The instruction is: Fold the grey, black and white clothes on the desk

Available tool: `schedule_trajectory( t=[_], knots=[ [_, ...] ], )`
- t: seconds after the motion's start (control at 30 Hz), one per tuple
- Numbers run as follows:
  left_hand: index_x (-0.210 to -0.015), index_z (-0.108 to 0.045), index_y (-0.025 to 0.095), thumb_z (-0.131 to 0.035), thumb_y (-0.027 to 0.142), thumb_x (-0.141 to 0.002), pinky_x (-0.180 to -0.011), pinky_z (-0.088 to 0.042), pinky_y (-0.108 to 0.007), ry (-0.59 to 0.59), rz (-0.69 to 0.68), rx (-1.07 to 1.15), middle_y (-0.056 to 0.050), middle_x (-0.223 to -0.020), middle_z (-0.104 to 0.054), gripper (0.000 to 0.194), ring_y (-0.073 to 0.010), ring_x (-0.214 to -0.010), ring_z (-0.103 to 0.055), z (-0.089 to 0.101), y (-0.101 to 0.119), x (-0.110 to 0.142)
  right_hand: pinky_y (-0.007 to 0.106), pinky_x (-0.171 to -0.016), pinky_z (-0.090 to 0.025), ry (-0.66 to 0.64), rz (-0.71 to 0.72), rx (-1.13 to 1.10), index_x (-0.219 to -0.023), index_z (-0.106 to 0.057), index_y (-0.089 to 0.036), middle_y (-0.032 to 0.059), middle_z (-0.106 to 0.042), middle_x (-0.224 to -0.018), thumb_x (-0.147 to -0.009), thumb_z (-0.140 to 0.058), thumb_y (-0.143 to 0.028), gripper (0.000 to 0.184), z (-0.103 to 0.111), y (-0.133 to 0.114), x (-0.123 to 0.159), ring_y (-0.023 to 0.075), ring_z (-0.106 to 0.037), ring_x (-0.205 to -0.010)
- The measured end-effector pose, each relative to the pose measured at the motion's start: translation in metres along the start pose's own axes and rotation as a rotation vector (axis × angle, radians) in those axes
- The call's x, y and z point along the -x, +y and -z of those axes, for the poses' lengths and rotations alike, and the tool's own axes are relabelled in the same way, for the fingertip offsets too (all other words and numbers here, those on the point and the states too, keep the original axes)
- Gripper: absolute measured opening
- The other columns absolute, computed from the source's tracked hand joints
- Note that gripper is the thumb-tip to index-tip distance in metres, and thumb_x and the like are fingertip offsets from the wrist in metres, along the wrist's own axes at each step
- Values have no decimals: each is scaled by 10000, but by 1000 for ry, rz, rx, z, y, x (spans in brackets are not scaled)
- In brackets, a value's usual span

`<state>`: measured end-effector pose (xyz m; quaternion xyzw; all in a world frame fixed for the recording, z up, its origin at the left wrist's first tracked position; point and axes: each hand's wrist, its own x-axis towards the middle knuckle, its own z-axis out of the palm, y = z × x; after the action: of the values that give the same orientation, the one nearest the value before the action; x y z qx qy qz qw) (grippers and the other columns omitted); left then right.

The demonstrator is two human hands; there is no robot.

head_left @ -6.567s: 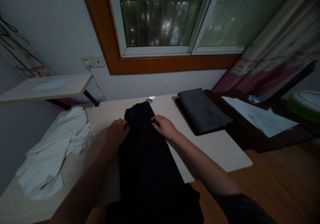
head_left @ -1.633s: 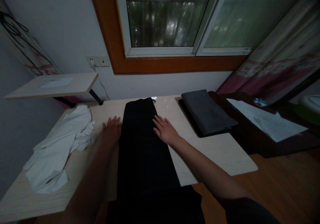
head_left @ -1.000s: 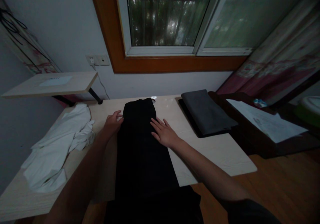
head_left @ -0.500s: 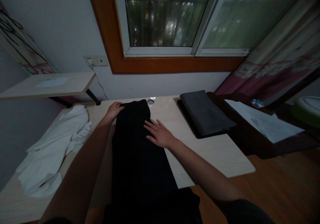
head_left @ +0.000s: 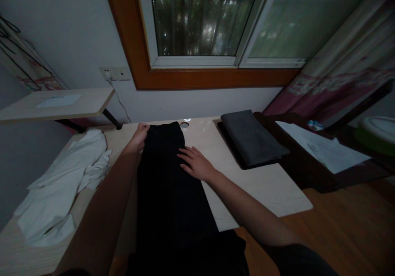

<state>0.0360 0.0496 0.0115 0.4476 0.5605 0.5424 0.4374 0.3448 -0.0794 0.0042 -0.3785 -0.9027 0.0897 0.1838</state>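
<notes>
A pair of black trousers (head_left: pixel 166 193), by the look of the long folded shape, lies lengthwise on the pale wooden desk (head_left: pixel 259 193) and hangs over its near edge. At the far left corner of the cloth, my left hand (head_left: pixel 142 135) is closed, its fingers pinching the edge. My right hand (head_left: pixel 196 163) rests flat on the right side of the trousers, fingers spread and palm down. The dark cloth hides most of its own folds.
A crumpled white garment (head_left: pixel 64 185) lies on the left, near a raised shelf (head_left: pixel 92 103). To the right is a dark grey folder or sleeve (head_left: pixel 253 138), and beyond it papers (head_left: pixel 321 146) on dark furniture. A window (head_left: pixel 200 25) and wall sockets (head_left: pixel 114 73) are behind.
My left hand has closed from lying on the corner to pinching the trousers' edge. My right hand stays flat on the cloth. The whole view has shifted slightly.
</notes>
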Motion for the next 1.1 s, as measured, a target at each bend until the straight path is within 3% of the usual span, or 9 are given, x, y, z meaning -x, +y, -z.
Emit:
schedule_trajectory(
  t=[0.2, 0.37, 0.47, 0.53, 0.6, 0.7, 0.83, 0.93, 1.1],
  knots=[
    [-1049, -503, 244, -612, 447, -903, -591, -472, -243, 11, -65, -105, 26, -776, -543, 273, -138, -626, -548, -4, 5, -11, 570, -1245, -269, 11, 0, 1, -1457, -571, -252, 91, -498, -1569, -1021, -553, -393, 459, -1, 1, 0, 295, -382, -1498],
    [-1118, -551, 241, -538, 319, -947, -841, -549, -377, 59, -189, -307, -34, -896, -631, 188, -214, -864, -652, -9, 6, -22, 571, -1246, -266, 12, 2, -1, -1450, -576, -256, 90, -506, -1562, -1011, -569, -381, 456, -1, 1, 0, 292, -396, -1490],
    [-1160, -602, 236, -571, 199, -897, -1060, -472, -481, 40, -233, -401, -91, -1072, -686, 266, -271, -1096, -647, -8, 3, -22, 555, -1240, -290, 26, -7, -5, -1429, -596, -247, 91, -528, -1542, -1007, -572, -374, 441, -1, 1, 1, 288, -422, -1472],
    [-1249, -600, 229, -558, 145, -876, -1164, -395, -490, 27, -320, -513, -124, -1282, -651, 385, -281, -1268, -581, -6, 1, -18, 508, -1221, -343, 67, -68, -1, -1397, -624, -227, 95, -561, -1509, -1002, -568, -337, 414, -1, 1, 0, 272, -479, -1423],
    [-1345, -571, 204, -529, 128, -876, -1222, -339, -485, 34, -446, -692, -145, -1451, -562, 476, -283, -1398, -486, -3, 0, -11, 459, -1180, -404, 129, -167, 14, -1359, -654, -208, 97, -603, -1457, -993, -560, -288, 386, -1, 0, 0, 256, -537, -1351],
    [-1402, -558, 169, -498, 171, -912, -1261, -275, -514, 49, -590, -926, -153, -1550, -485, 494, -306, -1497, -372, -2, 1, 2, 443, -1128, -444, 192, -276, 56, -1334, -671, -196, 95, -648, -1392, -983, -551, -255, 376, 1, -1, 0, 262, -559, -1289],
    [-1362, -633, 206, -494, 290, -956, -1266, -217, -569, -134, -648, -1026, -126, -1515, -554, 437, -338, -1508, -361, -15, -1, 30, 468, -1111, -435, 189, -324, 111, -1358, -655, -206, 101, -641, -1402, -982, -542, -255, 396, 4, -3, 1, 292, -524, -1300],
    [-1414, -609, 265, -552, 419, -942, -1257, -191, -604, -271, -586, -1033, -115, -1448, -624, 500, -358, -1476, -416, -31, -10, 53, 477, -1113, -422, 174, -350, 137, -1366, -648, -211, 101, -629, -1419, -987, -527, -248, 400, 4, -2, 1, 304, -512, -1302],
    [-1476, -546, 312, -555, 541, -926, -1259, -149, -602, -369, -507, -1029, -106, -1505, -577, 595, -347, -1502, -381, -40, -21, 64, 488, -1108, -420, 160, -345, 160, -1393, -628, -215, 102, -612, -1441, -980, -524, -225, 425, 2, 0, 1, 311, -508, -1297]
  ],
)
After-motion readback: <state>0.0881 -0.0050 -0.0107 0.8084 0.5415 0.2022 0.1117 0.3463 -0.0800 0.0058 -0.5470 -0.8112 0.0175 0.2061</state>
